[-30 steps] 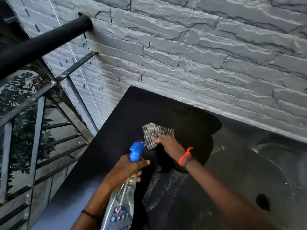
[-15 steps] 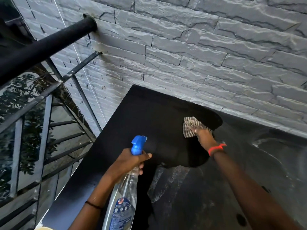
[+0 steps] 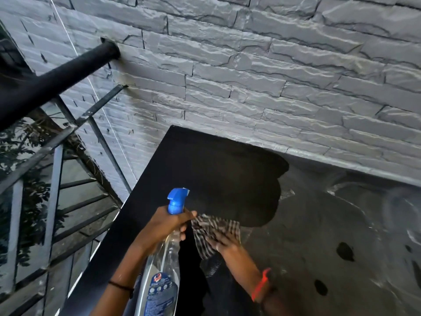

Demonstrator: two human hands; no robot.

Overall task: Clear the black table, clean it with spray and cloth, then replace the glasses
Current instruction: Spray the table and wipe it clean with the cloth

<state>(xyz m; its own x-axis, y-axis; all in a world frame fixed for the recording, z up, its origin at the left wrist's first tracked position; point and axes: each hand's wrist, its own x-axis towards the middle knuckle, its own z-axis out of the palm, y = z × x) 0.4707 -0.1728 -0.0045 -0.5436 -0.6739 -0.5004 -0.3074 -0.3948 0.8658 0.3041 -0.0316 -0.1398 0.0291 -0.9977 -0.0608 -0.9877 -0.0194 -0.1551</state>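
Black and glossy, the flat table top [image 3: 205,169] runs along a grey stone-textured wall [image 3: 250,76], its right part mirroring that wall. The left hand [image 3: 167,225] is wrapped around the neck of a clear plastic spray bottle with a blue trigger head [image 3: 176,200], held upright above the table's near left edge. Just beside it, the right hand [image 3: 224,241] lies flat, fingers spread, pressing a crumpled black-and-white checked cloth [image 3: 213,229] onto the table surface; the cloth touches the bottle hand's fingertips. A red band [image 3: 262,283] circles the right wrist. A dark metal railing [image 3: 57,69] stands to the left
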